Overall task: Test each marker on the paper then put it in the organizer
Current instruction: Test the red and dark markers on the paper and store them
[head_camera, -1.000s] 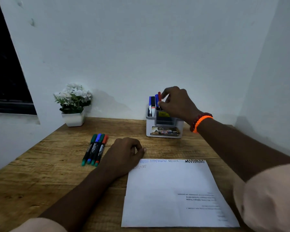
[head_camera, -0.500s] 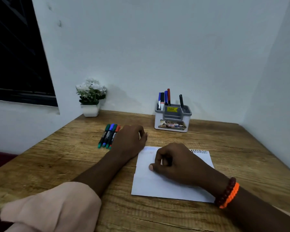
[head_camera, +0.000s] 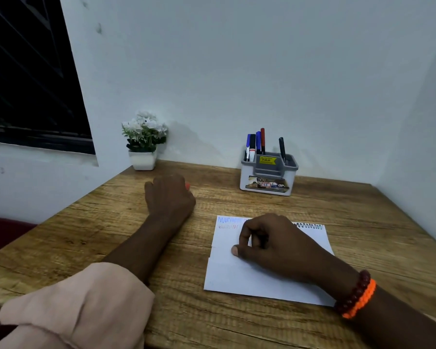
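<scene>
— On the far side of the desk (head_camera: 363, 238), near the wall, the organizer (head_camera: 268, 176) already holds several markers (head_camera: 258, 143): I count two blue caps, one red, one black with a white body, and a black one alone in the right part. So I think these are tested and finished.

— And the paper (head_camera: 269, 283), does it agree?

— Yes, it seems so. At its top edge I see a blue zigzag, a thin reddish one below it, and a black one at the right corner. More marks may be hidden under the right hand (head_camera: 275, 244).

— What does that hand do?

— It rests on the paper, fingers curled in, thumb tip pressed on the sheet. I see no marker in it, so my guess is that it only keeps the paper in place.

— And the other?

— The left hand (head_camera: 170, 197) lies on the wood, left of the paper, closed loosely over something. Only a small orange-red tip (head_camera: 187, 185) shows beside the knuckles. It could be the cap of a marker waiting for its test, but I cannot tell if the fingers grip it or only cover it.

— So how much is left?

— At least that one, I judge. How many lie under the hand, the view does not show.
</scene>
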